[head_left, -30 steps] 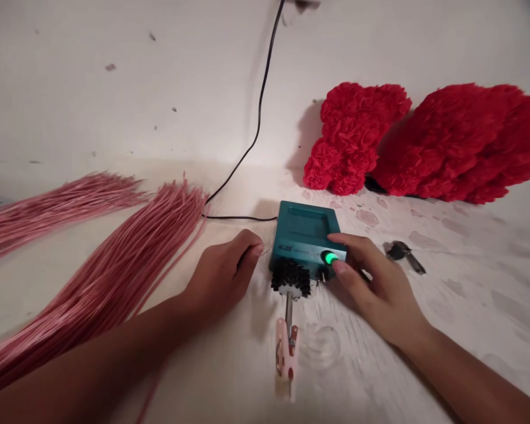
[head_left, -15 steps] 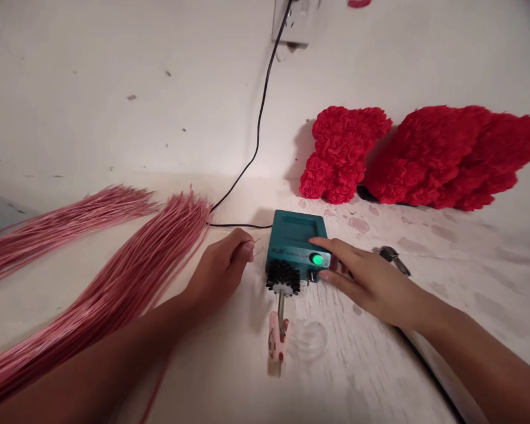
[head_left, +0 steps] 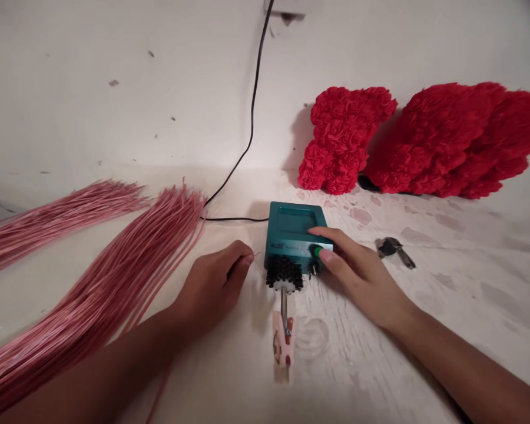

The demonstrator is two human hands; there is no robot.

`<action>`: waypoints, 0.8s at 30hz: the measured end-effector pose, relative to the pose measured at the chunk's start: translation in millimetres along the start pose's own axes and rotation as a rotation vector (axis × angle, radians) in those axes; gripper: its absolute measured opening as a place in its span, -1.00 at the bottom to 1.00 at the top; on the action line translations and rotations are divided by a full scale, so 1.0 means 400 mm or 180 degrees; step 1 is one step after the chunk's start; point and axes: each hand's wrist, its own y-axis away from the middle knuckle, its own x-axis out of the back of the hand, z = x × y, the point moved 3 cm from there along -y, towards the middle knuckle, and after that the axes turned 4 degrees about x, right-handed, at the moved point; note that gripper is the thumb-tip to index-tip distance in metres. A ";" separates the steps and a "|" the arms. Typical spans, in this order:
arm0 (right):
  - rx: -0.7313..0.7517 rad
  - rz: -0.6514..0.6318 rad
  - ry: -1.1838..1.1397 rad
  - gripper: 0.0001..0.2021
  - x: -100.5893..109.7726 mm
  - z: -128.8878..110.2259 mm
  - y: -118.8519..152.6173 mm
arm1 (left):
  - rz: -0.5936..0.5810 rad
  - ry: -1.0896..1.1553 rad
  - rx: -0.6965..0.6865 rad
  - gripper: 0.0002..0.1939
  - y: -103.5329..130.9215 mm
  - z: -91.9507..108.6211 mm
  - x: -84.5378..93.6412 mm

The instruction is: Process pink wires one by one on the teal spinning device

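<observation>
My left hand (head_left: 216,280) is closed in a pinch; a thin wire-like tip (head_left: 257,253) pokes out past the fingertips toward a teal machine (head_left: 274,232). My right hand (head_left: 360,268) lies at the machine's right side, index finger stretched over its top and thumb on a green button (head_left: 318,251), partly covering it. A round black bristle brush (head_left: 285,274) sits at the machine's front on a metal shaft. Below it, a pink clip (head_left: 284,341) is attached to the shaft's end. Beside my left forearm lies a bundle of long pink strands (head_left: 128,271).
Another pink bundle (head_left: 70,203) lies at the far left. Red artificial flowers (head_left: 338,138) lean on the wall, with a larger cluster (head_left: 450,138) to their right. A black cord (head_left: 252,112) runs down to the machine. A small dark metal tool (head_left: 396,252) lies right of my hand.
My right thumb has moved up onto the green button, which glowed uncovered before. My left hand keeps its pinch. The whole view has shifted slightly.
</observation>
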 end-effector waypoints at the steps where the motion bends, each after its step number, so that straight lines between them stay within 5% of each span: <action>1: -0.0122 0.0145 -0.0066 -0.66 -0.005 -0.002 0.003 | -0.0079 -0.0041 -0.0009 -0.82 0.000 0.000 -0.002; 9: -0.0006 0.0414 0.0382 -0.64 -0.014 -0.006 0.009 | -0.0781 0.0040 -0.0022 -0.78 -0.001 0.006 -0.016; 24: 0.0107 0.0252 0.0381 -0.66 -0.017 0.003 0.007 | -0.1039 0.0052 0.0039 -0.78 -0.002 0.016 -0.018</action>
